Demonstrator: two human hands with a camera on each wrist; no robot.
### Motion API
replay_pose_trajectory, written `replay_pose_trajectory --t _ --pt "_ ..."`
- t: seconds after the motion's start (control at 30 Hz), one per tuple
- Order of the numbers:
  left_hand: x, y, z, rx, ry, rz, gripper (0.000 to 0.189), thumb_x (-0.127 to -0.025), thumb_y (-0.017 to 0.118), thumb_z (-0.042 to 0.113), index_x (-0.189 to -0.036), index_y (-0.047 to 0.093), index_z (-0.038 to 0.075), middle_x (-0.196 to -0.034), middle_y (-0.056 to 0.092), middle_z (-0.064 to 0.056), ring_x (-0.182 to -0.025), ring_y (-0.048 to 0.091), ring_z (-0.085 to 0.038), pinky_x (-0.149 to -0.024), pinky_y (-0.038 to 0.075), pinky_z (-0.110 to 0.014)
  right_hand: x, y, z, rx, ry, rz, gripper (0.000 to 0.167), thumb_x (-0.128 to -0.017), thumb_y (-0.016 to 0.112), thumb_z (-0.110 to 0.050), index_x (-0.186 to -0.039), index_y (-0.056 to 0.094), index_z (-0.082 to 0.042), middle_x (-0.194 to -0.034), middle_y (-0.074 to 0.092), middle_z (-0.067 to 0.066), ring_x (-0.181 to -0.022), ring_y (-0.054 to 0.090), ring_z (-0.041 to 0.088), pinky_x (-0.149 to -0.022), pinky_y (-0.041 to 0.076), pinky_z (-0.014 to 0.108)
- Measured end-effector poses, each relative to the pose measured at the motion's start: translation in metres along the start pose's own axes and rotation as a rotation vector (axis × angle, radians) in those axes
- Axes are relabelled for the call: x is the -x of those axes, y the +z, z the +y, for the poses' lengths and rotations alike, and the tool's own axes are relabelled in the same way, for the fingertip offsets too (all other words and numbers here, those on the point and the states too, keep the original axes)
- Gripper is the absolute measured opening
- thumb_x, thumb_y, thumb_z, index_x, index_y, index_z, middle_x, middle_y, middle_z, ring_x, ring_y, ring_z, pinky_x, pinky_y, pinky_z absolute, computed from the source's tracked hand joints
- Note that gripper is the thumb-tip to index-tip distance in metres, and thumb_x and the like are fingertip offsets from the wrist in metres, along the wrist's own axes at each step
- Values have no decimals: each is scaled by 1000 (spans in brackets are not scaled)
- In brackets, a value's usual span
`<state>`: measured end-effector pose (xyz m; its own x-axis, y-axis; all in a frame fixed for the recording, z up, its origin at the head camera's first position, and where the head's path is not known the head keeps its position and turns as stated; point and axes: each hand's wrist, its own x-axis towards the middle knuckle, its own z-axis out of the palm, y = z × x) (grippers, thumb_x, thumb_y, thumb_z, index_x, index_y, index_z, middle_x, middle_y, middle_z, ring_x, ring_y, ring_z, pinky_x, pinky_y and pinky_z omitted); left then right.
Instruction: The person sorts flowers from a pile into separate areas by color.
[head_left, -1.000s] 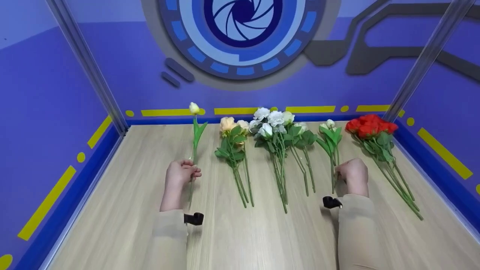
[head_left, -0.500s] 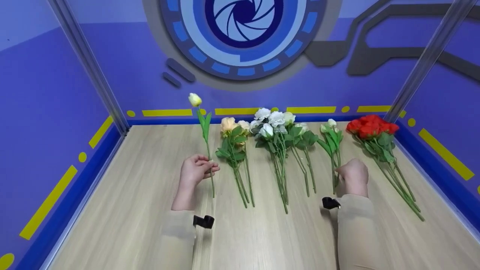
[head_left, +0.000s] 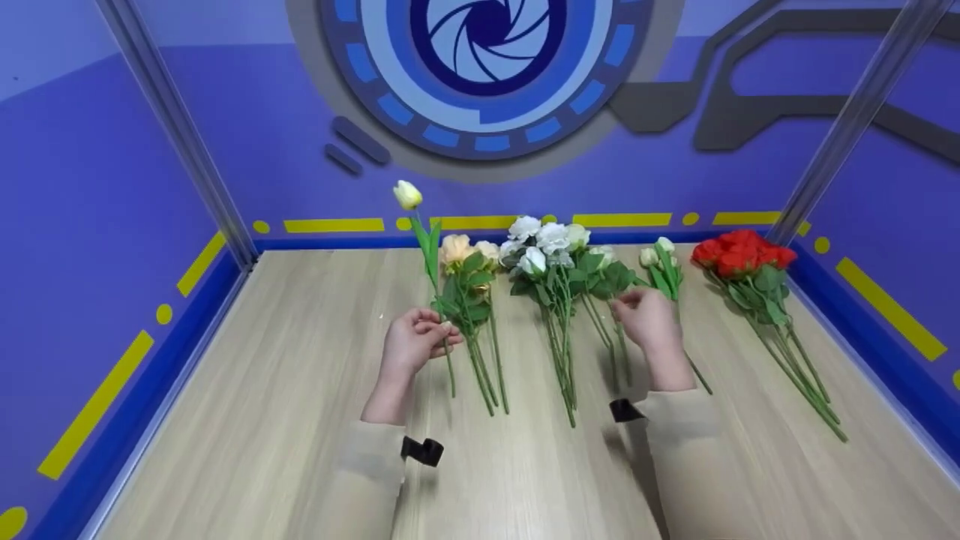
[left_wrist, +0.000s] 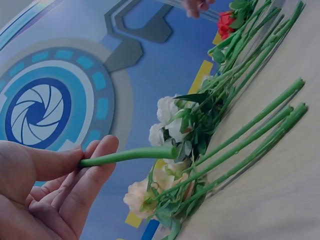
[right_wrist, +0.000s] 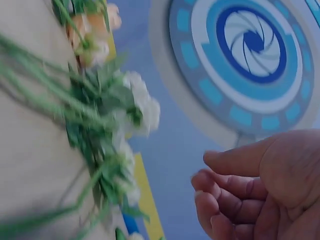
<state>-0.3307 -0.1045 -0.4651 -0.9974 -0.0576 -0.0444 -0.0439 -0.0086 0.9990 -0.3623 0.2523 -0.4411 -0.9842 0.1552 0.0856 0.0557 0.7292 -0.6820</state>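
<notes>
A pale yellow tulip [head_left: 407, 195] stands nearly upright in my left hand [head_left: 414, 346], pinched by its stem between thumb and fingers. In the left wrist view its cut stem end [left_wrist: 145, 154] sticks out past the fingertips. Peach roses [head_left: 456, 249] lie just right of that hand. Over at the right, my right hand [head_left: 651, 322] hovers with loosely bent fingers and nothing between them. It partly covers the stems of white tulips [head_left: 664, 259], and beside it are pale roses [head_left: 602, 259] with two thin stems.
White roses [head_left: 553, 238] lie in the middle, stems toward me. Red roses [head_left: 742, 255] lie at the far right of the wooden table [head_left: 247, 420]. Blue-purple panels [head_left: 225, 135] wall the back and both sides.
My left hand has moved right with the tulip, bringing its bloom higher. My right hand has come away from the white tulips' stems and shifted left and farther out; those stems now slant differently.
</notes>
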Motion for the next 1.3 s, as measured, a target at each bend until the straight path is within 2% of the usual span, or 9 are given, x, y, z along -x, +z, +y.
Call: replay_pose_trajectory --t 0.1,0.2,0.33,0.43,0.7,0.83,1.03,1.2,1.3 --pt "2 4 -1 1 14 -16 18 -99 63 -3 -114 56 -10 -99 77 -25 -88 80 -26 -74 64 -31 6 19 -16 -91 -77 -63 22 -100 66 -17 -108 74 2 -97 76 19 -78 71 22 -67 56 30" --pt "4 8 -1 1 28 -24 18 -99 63 -3 -113 56 -10 -99 77 -24 -88 80 -26 -73 64 -30 14 38 -32 -207 -148 -163 17 -98 69 -11 -103 75 3 -91 77 18 -70 69 15 -70 61 36" --pt "5 13 0 22 39 -28 16 -98 64 -3 -110 56 -9 -96 77 -22 -85 79 -22 -70 64 -28 29 60 -50 -292 -226 -313 17 -97 71 -13 -102 77 2 -89 78 17 -70 72 14 -76 63 45" --pt "6 18 0 34 46 -32 16 -97 65 -3 -109 56 -8 -97 77 -21 -84 79 -21 -71 64 -30 40 73 -61 -317 -269 -399 20 -98 71 -16 -105 77 2 -92 79 17 -74 75 18 -76 63 39" --pt "12 32 -2 83 88 -55 16 -98 65 -3 -109 56 -8 -101 77 -24 -86 79 -20 -78 65 -35 57 97 -73 -385 -251 -559 26 -98 70 -18 -110 76 5 -95 80 18 -75 78 17 -78 64 43" --pt "12 40 -5 84 104 -47 19 -98 66 -2 -112 55 -9 -102 76 -23 -88 79 -21 -76 64 -31 60 101 -75 -415 -249 -579 23 -97 71 -13 -108 76 7 -91 79 18 -70 75 11 -75 64 39" --pt "10 56 -9 78 141 -34 20 -97 66 -3 -112 55 -10 -105 74 -28 -92 79 -27 -73 64 -29 57 104 -73 -433 -275 -531 18 -95 73 -8 -102 75 8 -83 78 17 -65 69 5 -63 56 20" --pt "2 82 -15 59 174 -30 22 -96 67 -4 -113 57 -13 -105 74 -30 -94 78 -34 -74 64 -31 49 100 -56 -453 -251 -473 16 -94 73 -6 -97 73 9 -82 77 14 -64 69 6 -64 59 24" --pt "-4 104 -16 30 166 -50 28 -96 69 0 -120 61 -10 -108 76 -25 -95 78 -31 -77 64 -31 45 92 -41 -443 -228 -419 14 -94 72 -6 -94 72 8 -82 76 12 -64 68 7 -66 62 31"
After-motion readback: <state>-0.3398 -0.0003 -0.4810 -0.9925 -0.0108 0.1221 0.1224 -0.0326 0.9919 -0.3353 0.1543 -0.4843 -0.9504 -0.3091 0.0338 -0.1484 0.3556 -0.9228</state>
